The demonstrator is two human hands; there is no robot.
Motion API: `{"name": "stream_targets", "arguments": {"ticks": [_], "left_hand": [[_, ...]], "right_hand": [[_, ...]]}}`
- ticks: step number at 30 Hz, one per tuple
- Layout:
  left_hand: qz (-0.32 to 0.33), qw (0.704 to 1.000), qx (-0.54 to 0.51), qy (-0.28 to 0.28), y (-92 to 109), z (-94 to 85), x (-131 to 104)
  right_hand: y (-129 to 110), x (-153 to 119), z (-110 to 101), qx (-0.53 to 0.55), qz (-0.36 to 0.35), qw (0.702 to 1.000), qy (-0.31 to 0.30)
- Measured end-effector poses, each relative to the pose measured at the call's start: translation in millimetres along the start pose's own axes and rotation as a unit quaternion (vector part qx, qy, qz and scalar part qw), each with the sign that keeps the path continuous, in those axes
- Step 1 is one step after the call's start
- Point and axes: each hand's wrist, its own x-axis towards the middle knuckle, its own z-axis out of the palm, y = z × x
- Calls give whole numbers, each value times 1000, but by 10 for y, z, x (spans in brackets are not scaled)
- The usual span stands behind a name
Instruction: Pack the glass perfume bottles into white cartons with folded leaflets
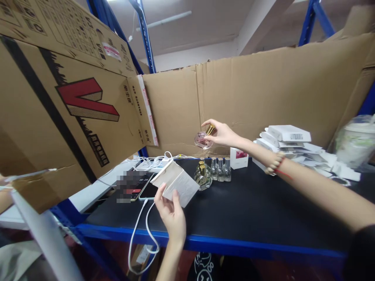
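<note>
In my left hand [172,214] is a small white carton [182,188], tilted, with its flap end up and to the left. Fingers and thumb close round its lower side. Higher up and to the right, my right hand [221,133] grips a perfume bottle [202,139] by its gold neck. The bottle has a rounded, pinkish clear body and hangs tilted above the table. Beneath it stand round glass bottles with gold tops [204,177], partly behind the carton. Several slim clear bottles [221,171] stand beside these, next to a white box with a pink picture [239,158].
Flattened white cartons [295,150] are piled at the right, near a lidded plastic cup [356,136]. Two phones [148,191] and a white cable [131,238] lie left on the black tabletop [258,218]. Cardboard walls [249,93] enclose the back and left.
</note>
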Motion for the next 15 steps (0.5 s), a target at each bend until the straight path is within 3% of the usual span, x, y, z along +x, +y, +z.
{"name": "stream_targets", "arguments": {"ticks": [3,7,11,15], "left_hand": [[39,998,0,-57,81,67,-34],[60,968,-20,-243,251,324,-52],[60,926,-93,-361,362,641,-96],[-14,905,-140,-402,383,808,-168]], "right_hand": [[-120,-355,-295,157,-78,982,65],[-279,-885,-498,276,-87,957,-2],[-257,-1212,-494,248,-84,965,-27],[18,-1325,-429,157,-108,981,42]]}}
